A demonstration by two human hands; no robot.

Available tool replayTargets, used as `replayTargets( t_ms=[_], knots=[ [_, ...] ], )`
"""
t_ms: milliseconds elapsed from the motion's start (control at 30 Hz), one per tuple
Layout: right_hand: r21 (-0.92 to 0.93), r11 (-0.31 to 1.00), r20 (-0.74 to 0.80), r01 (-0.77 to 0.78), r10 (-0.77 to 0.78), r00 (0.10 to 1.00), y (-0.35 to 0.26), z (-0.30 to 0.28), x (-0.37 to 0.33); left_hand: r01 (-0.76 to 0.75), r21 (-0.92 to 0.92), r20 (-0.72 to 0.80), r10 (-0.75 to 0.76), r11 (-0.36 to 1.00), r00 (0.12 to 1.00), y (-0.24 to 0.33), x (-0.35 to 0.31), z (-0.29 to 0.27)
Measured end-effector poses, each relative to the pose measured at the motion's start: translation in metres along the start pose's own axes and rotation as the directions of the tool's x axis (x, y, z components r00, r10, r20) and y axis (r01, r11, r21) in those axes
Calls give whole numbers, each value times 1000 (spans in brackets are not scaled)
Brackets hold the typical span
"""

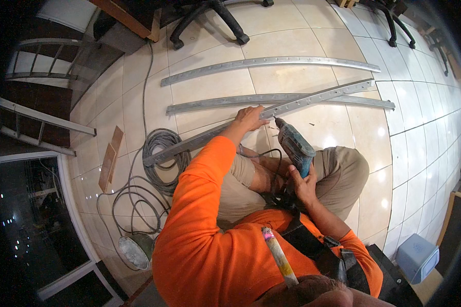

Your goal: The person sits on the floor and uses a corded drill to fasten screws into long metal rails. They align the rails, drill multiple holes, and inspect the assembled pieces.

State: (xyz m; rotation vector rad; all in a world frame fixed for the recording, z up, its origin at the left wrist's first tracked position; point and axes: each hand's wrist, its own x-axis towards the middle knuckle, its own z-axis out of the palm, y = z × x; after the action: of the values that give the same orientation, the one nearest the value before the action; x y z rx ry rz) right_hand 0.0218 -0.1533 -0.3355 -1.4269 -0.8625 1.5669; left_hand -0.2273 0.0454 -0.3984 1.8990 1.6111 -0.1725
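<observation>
My right hand (304, 185) is wrapped round the handle of a teal and grey power drill (294, 144), held over my folded legs. The drill's nose points up and to the left, close to a perforated grey metal bar (320, 98). My left hand (250, 118) grips this bar near its middle. The bar slants from the cable coil at lower left to the upper right. It crosses over a second metal bar (217, 104) on the tiles. Farther off lies a third bar (271, 62). Whether the drill tip touches the bar I cannot tell.
A coiled grey cable (161, 140) lies at my left, with loose loops beside a round metal container (136, 250). Past it are a flat brown board (110, 158) and a ladder-like frame (46, 120). A chair base (215, 18) stands ahead; a blue-grey bin (416, 260) stands right.
</observation>
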Motion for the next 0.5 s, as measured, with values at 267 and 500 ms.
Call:
replayTargets(
  t_ms=[267, 500],
  knots=[
    [-29, 999, 2, 32, -32, 999, 9, 2, 1, 29, -1, 15, -29, 1000, 999, -4, 3, 2],
    [-41, 993, 20, 115, -114, 993, -4, 12, -1, 40, -68, 19, -38, 997, 999, -2, 4, -2]
  ],
)
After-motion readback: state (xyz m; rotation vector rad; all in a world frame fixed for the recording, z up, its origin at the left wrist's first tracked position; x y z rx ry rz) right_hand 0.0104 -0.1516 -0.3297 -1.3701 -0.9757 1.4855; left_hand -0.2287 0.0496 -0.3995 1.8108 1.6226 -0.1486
